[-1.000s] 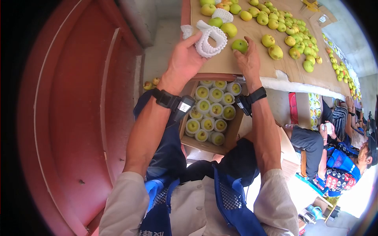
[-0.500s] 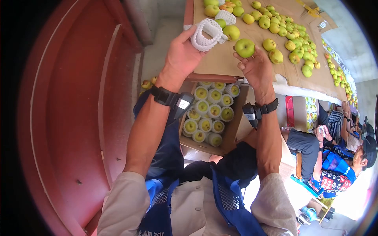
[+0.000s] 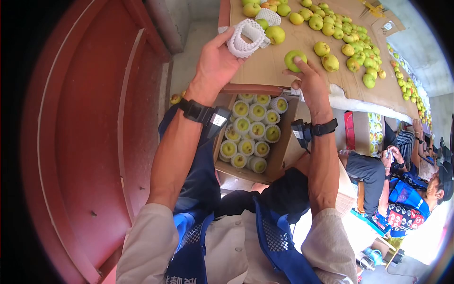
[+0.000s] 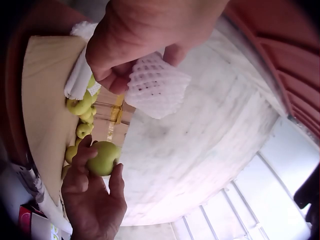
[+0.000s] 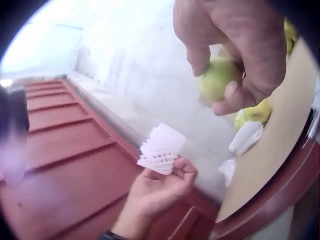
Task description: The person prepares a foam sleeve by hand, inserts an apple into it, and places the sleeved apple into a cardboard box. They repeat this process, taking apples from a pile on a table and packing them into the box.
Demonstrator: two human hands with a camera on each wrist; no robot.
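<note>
My left hand [image 3: 215,66] holds a white foam fruit net [image 3: 246,39] with its mouth spread in a ring; the left wrist view shows the fingers and thumb on the net's [image 4: 157,86] edge. Nothing sits inside the net. A green apple [image 3: 295,61] is gripped in the fingers of my right hand [image 3: 312,87], raised over the cardboard-covered table edge. In the right wrist view thumb and fingers curl round the apple [image 5: 219,80]. The two hands are a short way apart, net on the left and apple on the right.
Loose green and yellow apples [image 3: 352,42] spread over the cardboard tabletop [image 3: 302,42]. Below its edge a carton [image 3: 279,163] holds netted apples [image 3: 257,128] in rows. A red door [image 3: 85,142] stands at left. Another person [image 3: 402,199] sits at right, hands at work.
The right hand has lifted the green apple off the tabletop and turned it in its fingers. The left hand has shifted slightly down with the foam net and still holds it spread.
</note>
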